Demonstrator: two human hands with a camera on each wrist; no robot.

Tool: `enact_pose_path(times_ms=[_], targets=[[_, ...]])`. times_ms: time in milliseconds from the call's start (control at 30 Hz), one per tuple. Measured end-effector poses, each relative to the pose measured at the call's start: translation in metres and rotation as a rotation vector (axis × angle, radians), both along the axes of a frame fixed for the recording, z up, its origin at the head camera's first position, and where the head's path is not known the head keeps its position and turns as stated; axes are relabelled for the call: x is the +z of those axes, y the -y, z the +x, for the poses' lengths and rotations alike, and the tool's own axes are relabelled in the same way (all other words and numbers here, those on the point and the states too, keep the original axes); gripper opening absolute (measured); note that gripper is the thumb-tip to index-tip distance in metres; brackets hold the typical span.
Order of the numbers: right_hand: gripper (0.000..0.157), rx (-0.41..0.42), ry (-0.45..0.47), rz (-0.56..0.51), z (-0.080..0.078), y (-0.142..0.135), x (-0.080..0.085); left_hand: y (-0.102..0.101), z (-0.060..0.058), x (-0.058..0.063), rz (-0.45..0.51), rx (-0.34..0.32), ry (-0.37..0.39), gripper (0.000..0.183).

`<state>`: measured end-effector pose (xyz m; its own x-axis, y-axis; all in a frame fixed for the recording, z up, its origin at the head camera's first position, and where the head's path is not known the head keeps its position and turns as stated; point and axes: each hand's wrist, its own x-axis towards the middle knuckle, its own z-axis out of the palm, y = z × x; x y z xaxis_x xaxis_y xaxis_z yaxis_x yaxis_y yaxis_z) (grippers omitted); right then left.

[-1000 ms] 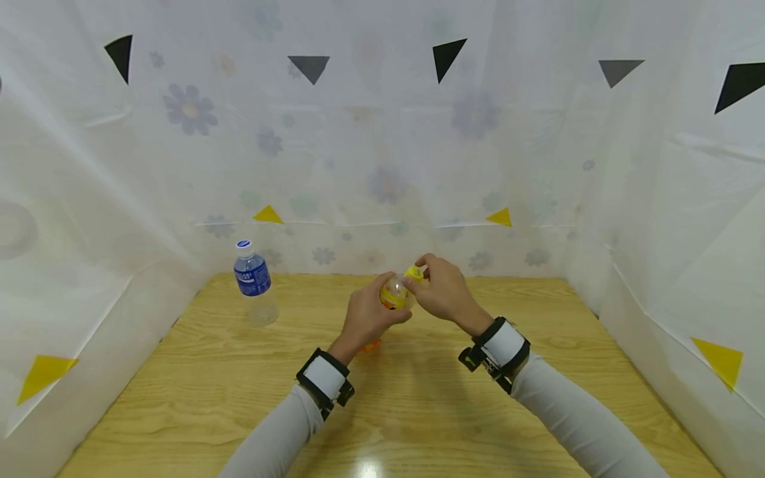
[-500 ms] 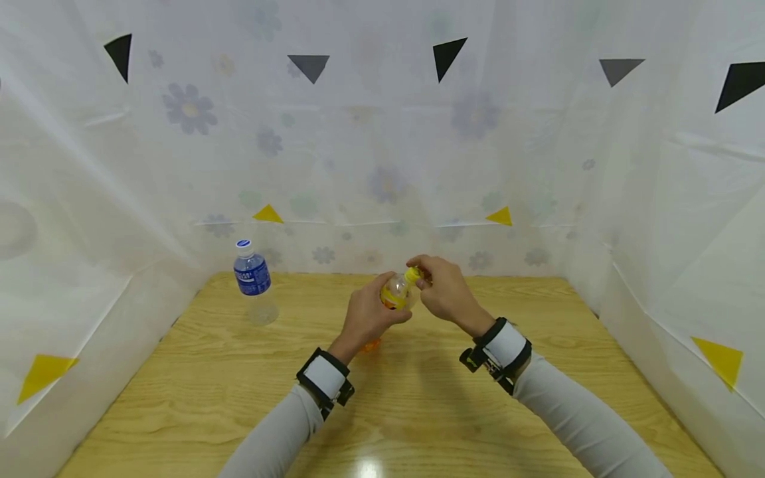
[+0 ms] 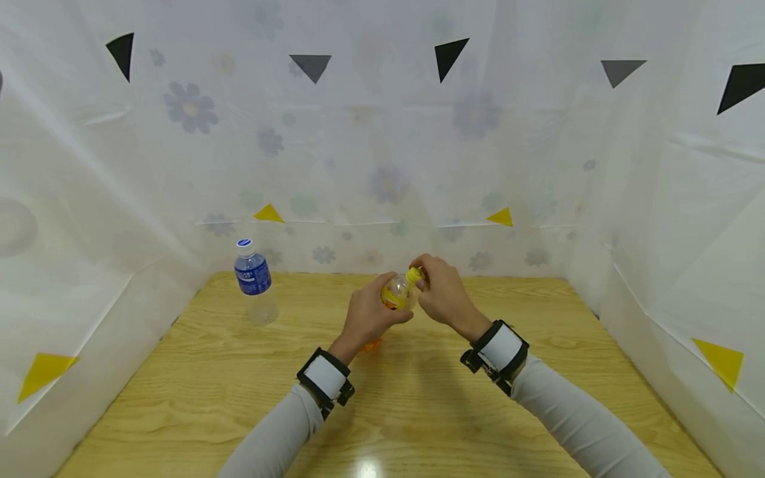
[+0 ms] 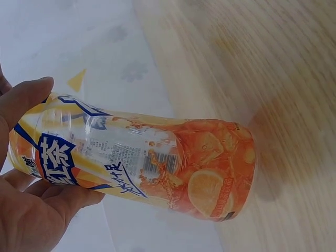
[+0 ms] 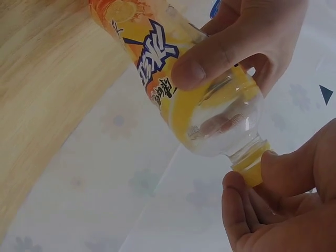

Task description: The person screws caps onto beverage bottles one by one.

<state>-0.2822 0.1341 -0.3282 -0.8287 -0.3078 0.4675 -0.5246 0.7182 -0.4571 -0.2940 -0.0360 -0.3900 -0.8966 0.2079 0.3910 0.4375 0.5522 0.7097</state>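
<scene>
My left hand (image 3: 366, 315) grips a clear plastic drink bottle (image 3: 394, 293) round its upper body. The bottle is tilted, its neck leaning to the right, and its yellow and orange label (image 4: 131, 152) shows lemon slices and ice. No liquid shows in the clear shoulder. At the neck, the thumb and fingers of my right hand (image 3: 445, 292) pinch the yellow cap (image 5: 249, 165). In the left wrist view the bottle's orange base hangs close over the wooden table (image 4: 294, 105). The right wrist view shows the left thumb (image 5: 191, 73) lying across the label.
A second clear bottle (image 3: 261, 309) with a blue label and white cap stands upright at the table's back left. White patterned sheeting (image 3: 382, 146) walls in the wooden tabletop (image 3: 209, 398) at the back and both sides.
My right fingers have shifted round the cap, and more of the bottle's neck shows than one second ago. The left hand and its bottle have stayed in place.
</scene>
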Motion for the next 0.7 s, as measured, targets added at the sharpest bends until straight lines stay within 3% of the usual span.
enact_pose_path(times_ms=[367,700], targets=[[0.021,-0.026,-0.079,-0.002,-0.0022,0.0025,-0.0056,-0.0005,0.001,-0.0003,0.009,0.008,0.001,0.071],[0.017,-0.04,-0.088,-0.009,-0.004,0.0051,-0.0049,-0.0005,-0.0012,-0.0021,0.006,0.023,-0.015,0.073]])
